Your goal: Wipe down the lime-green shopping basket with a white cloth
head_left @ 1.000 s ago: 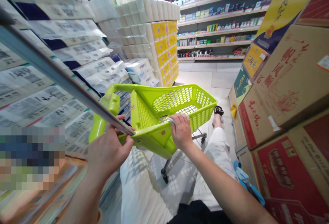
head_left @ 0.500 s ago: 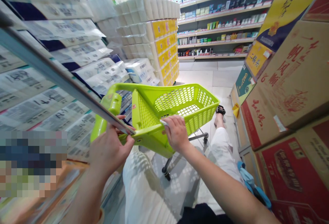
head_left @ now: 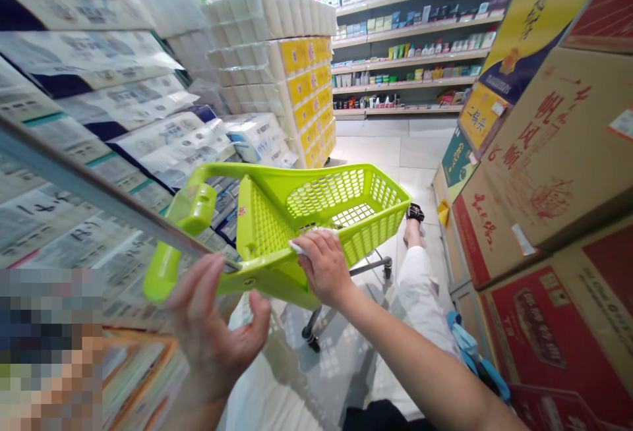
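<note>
A lime-green shopping cart (head_left: 363, 244) stands before me, its basket pointing away to the right. My right hand (head_left: 324, 267) is closed over the near rim of the basket, with a bit of white cloth or tissue (head_left: 297, 246) pinched under the fingers. To the left, my left hand (head_left: 217, 329) is raised near the cart's handle end, thumb and fingers spread, nothing in it. Just beyond those fingers, a long grey bar (head_left: 123, 201) slants down to the cart's near rim; what supports it is hidden. No goods show in the visible part of the basket.
Packaged tissue stacks (head_left: 153, 131) line the left, with paper-roll packs (head_left: 306, 101) behind the cart. Cardboard cartons (head_left: 544, 147) rise close on the right. Shelves of small bottles and boxes (head_left: 410, 52) span the back. My sandalled foot (head_left: 414, 213) is beside the cart.
My left hand has come off the grey bar's lower end, moved toward me and opened. My right hand keeps its grip on the rim and cloth. The whole view has shifted slightly.
</note>
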